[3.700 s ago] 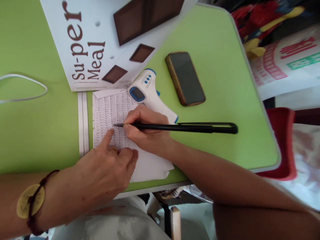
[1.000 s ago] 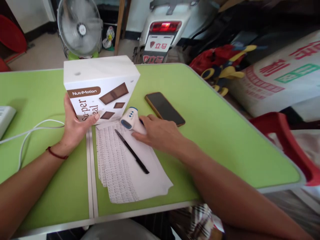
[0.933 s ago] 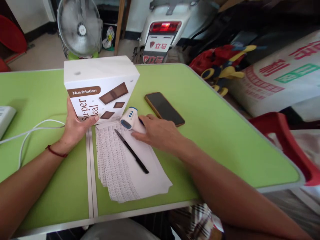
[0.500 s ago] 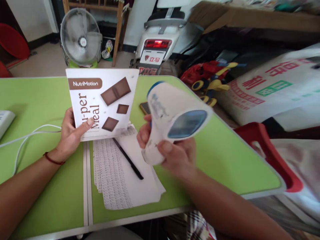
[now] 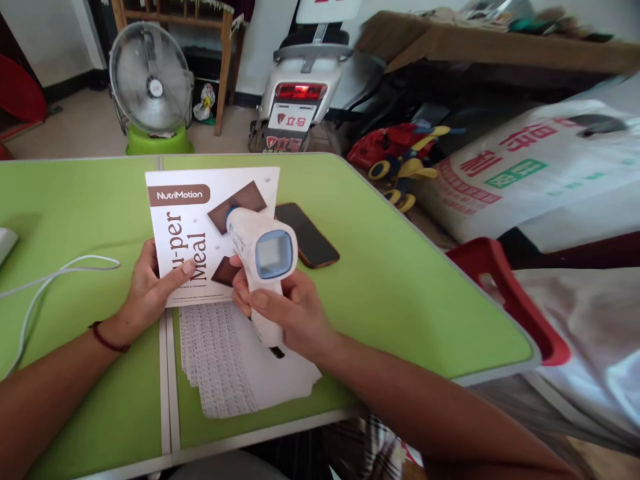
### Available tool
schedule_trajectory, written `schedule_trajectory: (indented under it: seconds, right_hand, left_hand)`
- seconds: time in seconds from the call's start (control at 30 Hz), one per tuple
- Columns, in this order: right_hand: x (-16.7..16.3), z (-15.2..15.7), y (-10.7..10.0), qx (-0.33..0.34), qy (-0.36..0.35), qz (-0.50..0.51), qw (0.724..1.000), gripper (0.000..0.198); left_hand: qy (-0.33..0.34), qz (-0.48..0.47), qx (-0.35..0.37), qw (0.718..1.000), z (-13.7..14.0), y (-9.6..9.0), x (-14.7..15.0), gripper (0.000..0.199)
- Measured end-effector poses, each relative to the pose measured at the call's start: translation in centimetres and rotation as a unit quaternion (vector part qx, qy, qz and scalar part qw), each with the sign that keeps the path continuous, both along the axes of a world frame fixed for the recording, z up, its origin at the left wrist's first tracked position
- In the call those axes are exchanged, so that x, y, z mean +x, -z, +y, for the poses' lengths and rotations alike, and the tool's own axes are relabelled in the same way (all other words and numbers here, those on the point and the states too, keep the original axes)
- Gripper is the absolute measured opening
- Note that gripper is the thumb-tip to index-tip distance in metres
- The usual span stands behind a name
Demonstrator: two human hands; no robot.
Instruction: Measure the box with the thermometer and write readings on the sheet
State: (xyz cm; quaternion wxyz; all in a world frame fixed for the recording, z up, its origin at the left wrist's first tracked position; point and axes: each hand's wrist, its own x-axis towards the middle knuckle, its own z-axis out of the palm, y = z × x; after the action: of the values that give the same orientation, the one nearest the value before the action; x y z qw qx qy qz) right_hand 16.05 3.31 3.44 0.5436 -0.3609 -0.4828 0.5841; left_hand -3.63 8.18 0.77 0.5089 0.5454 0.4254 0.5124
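Observation:
My left hand (image 5: 153,280) grips the lower left edge of a white NutriMotion box (image 5: 187,247), its thumb across the front, which has brown chocolate pieces printed on it. The box is held up above the green table (image 5: 400,313). In my right hand (image 5: 287,303) is a white and blue infrared thermometer gun (image 5: 255,240), fingers wrapped round its handle. Its screen faces me and its front end points at the box, covering part of the print; whether they touch I cannot tell. Below lie handwritten sheets of paper (image 5: 235,373), with a black pen (image 5: 277,352) mostly hidden by the thermometer.
A dark phone (image 5: 310,237) lies on the table right of the box. White cables (image 5: 65,270) run along the left side. Beyond the table stand a fan (image 5: 153,80) and a white scooter (image 5: 295,87). At the right are a red chair (image 5: 510,293) and a large white sack (image 5: 530,160).
The thermometer has moved left and swung round, so it now points at the box with its screen toward me. The box sits slightly lower in view. More of the phone shows.

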Motion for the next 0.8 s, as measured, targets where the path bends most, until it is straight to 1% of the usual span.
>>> schedule_trajectory:
  seconds: [0.1, 0.27, 0.37, 0.63, 0.8]
  right_hand:
    - [-0.19, 0.10, 0.06, 0.002, 0.004, -0.005, 1.000, 0.040]
    - [-0.27, 0.16, 0.00, -0.029, 0.007, 0.014, 0.999, 0.042]
    - [-0.25, 0.14, -0.05, -0.036, 0.008, 0.021, 0.999, 0.040]
    - [-0.22, 0.17, 0.09, -0.019, 0.004, 0.016, 1.000, 0.035]
    - [-0.14, 0.09, 0.04, 0.002, -0.008, 0.002, 1.000, 0.031]
  left_hand:
    - [0.009, -0.004, 0.002, 1.000, 0.01, -0.12, 0.08, 0.052]
    - [0.012, 0.005, 0.002, 1.000, -0.01, -0.28, 0.08, 0.053]
    - [0.009, 0.007, 0.002, 1.000, -0.05, -0.40, 0.08, 0.051]
    - [0.016, 0.010, 0.010, 1.000, -0.06, -0.54, 0.20, 0.050]
    - [0.014, 0.011, 0.007, 1.000, 0.02, -0.56, 0.22, 0.052]
